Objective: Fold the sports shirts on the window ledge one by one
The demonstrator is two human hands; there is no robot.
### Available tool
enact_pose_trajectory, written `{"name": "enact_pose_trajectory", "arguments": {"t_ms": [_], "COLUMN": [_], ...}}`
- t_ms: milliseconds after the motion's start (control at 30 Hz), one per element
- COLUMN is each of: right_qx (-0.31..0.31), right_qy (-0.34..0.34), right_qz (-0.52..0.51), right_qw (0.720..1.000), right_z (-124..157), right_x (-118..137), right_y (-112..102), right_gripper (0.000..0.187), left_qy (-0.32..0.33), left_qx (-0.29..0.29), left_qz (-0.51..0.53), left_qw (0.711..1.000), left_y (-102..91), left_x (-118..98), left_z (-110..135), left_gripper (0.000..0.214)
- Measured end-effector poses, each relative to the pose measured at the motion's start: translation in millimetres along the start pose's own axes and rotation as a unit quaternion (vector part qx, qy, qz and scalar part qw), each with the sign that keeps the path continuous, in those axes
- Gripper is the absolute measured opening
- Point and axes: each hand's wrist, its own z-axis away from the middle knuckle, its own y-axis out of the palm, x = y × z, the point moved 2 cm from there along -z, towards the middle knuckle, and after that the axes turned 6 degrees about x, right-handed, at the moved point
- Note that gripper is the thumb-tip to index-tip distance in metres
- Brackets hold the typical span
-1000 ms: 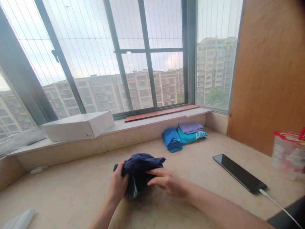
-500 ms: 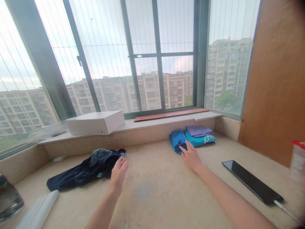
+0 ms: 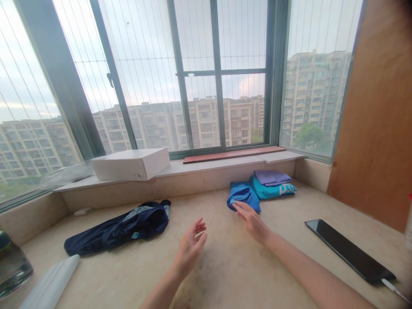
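My right hand [image 3: 252, 221] is at the blue folded garment [image 3: 245, 195], its fingertips closed on the near left edge, where the cloth bulges up. Against that garment's right side lies a turquoise folded garment [image 3: 268, 189] with white lettering, and a lilac folded cloth [image 3: 272, 177] rests on top of it. My left hand [image 3: 192, 243] hovers over the bare stone surface in the middle, fingers loosely curved and apart from the thumb, with nothing in it. To its left a dark navy garment [image 3: 119, 229] with a patterned part lies crumpled lengthwise.
A white box [image 3: 130, 165] and a reddish-brown board [image 3: 234, 154] sit on the raised sill. Black phone [image 3: 349, 249] with a white cable lies at right. At left are a dark glass container [image 3: 13, 268], a white folded item [image 3: 51, 283] and a small white object [image 3: 83, 211].
My left hand has left the navy garment and moved right. My right hand has closed on the blue garment, whose cloth is now pulled up and less flat.
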Motion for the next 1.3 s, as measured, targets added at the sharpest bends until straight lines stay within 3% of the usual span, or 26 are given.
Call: {"name": "enact_pose_trajectory", "arguments": {"t_ms": [133, 233, 300, 400, 600, 767, 867, 1000, 1067, 1133, 1200, 1300], "right_qx": [0.078, 0.123, 0.133, 0.129, 0.108, 0.053, -0.030, -0.132, -0.148, -0.145, -0.131, -0.075], "right_qy": [-0.160, -0.266, -0.282, -0.245, -0.130, -0.092, -0.056, 0.090, 0.171, 0.216, 0.207, 0.124], "right_qz": [-0.053, -0.078, -0.065, -0.015, 0.016, -0.019, -0.004, 0.004, 0.014, 0.044, 0.070, 0.050], "right_qw": [0.983, 0.953, 0.948, 0.961, 0.985, 0.994, 0.998, 0.987, 0.974, 0.965, 0.967, 0.988], "right_z": [18, 28, 30, 31, 29, 22, 16, 9, 8, 8, 8, 9], "right_x": [66, 103, 114, 114, 101, 82, 61, 20, 0, -13, -16, -1], "right_y": [-2, -5, -6, -6, -1, 1, -12, -33, -40, -42, -40, -29], "right_gripper": [0.044, 0.051, 0.053, 0.050, 0.055, 0.020, 0.016, 0.020, 0.022, 0.023, 0.022, 0.024], "left_qy": [-0.012, 0.017, 0.024, 0.017, -0.070, -0.111, -0.117, -0.141, -0.145, -0.142, -0.143, -0.150], "left_qx": [0.062, 0.116, 0.124, 0.113, 0.115, 0.091, 0.036, -0.097, -0.142, -0.150, -0.134, -0.089], "left_qz": [0.017, -0.015, -0.029, -0.005, 0.092, 0.137, 0.222, 0.301, 0.316, 0.323, 0.325, 0.324], "left_qw": [0.998, 0.993, 0.992, 0.993, 0.987, 0.980, 0.967, 0.938, 0.927, 0.924, 0.925, 0.930], "left_y": [9.7, 11.9, 10.9, 9.4, 10.8, 10.6, 7.5, -3.8, -8.4, -9.9, -8.3, -2.6], "left_x": [4, -3, -10, -17, -21, -24, -30, -36, -36, -36, -35, -32], "left_z": [6, 10, 11, 9, 10, 13, 12, 7, 5, 4, 5, 9], "left_gripper": [0.078, 0.062, 0.046, 0.035, 0.050, 0.049, 0.045, 0.026, 0.017, 0.014, 0.015, 0.020]}}
